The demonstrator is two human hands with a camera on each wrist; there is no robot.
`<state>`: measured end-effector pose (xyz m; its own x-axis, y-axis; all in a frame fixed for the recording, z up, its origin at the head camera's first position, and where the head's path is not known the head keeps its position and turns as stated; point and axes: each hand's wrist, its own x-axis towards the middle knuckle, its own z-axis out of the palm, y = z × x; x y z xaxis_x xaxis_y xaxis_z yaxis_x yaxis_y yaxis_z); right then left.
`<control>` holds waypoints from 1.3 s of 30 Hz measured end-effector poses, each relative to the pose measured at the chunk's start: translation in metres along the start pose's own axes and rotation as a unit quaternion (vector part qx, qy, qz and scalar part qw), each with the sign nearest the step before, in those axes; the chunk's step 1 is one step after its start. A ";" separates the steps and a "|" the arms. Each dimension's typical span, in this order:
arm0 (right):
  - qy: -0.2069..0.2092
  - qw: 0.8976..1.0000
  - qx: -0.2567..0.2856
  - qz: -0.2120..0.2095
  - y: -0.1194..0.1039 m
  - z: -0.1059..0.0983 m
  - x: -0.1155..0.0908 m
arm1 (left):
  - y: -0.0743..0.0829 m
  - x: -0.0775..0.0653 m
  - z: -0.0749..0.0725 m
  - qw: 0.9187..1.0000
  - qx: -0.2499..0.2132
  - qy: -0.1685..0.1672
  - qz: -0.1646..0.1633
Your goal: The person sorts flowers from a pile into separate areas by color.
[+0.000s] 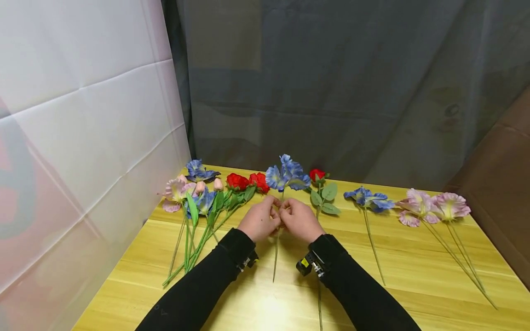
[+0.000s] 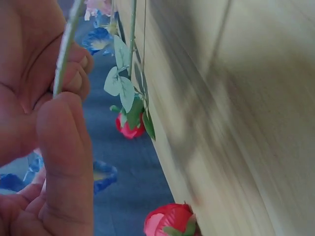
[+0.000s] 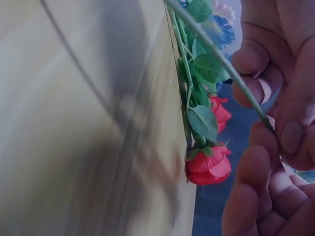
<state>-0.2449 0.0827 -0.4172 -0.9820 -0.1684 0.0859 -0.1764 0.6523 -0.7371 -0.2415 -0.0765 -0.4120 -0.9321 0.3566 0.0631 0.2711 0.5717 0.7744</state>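
Observation:
A blue artificial iris [image 1: 287, 174] is held upright over the middle of the table, its thin stem [image 1: 275, 257] pointing down toward me. My left hand [image 1: 260, 219] and right hand [image 1: 301, 220] meet on this stem just below the bloom, fingertips close together and pinching it. In the left wrist view the green stem [image 2: 65, 49] runs down into the curled fingers [image 2: 64, 132]. From the right wrist, the same stem [image 3: 221, 59] slants into the fingertips, which hide part of it. Beyond my right hand lies a red rose [image 1: 317, 175] with green leaves [image 1: 329, 192].
On the left lie two red roses [image 1: 238, 182], pink tulips [image 1: 218, 185], blue irises [image 1: 200, 171] and a pink iris [image 1: 177, 189], stems bunched. Rightward are a blue iris [image 1: 370, 199] and two pink irises [image 1: 451, 205]. A white panel [image 1: 91, 138] borders the wooden table [image 1: 136, 257]; a grey curtain [image 1: 331, 92] hangs behind.

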 end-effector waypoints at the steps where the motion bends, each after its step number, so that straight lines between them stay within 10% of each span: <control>1: -0.001 1.000 0.000 0.000 0.001 -0.002 0.000 | 0.000 0.000 0.000 1.000 0.001 -0.003 0.002; 18: -0.010 0.998 -0.068 0.014 0.026 -0.050 -0.017 | -0.007 -0.002 -0.008 0.992 0.121 0.012 0.018; 39: 0.001 0.965 -0.249 0.078 0.120 -0.182 -0.055 | -0.016 -0.005 -0.013 0.989 0.148 0.022 0.021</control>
<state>-0.2242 0.3043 -0.3885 -0.9992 -0.0388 0.0014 -0.0372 0.9441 -0.3276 -0.2442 -0.0976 -0.4164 -0.9264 0.3559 0.1229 0.3616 0.7504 0.5533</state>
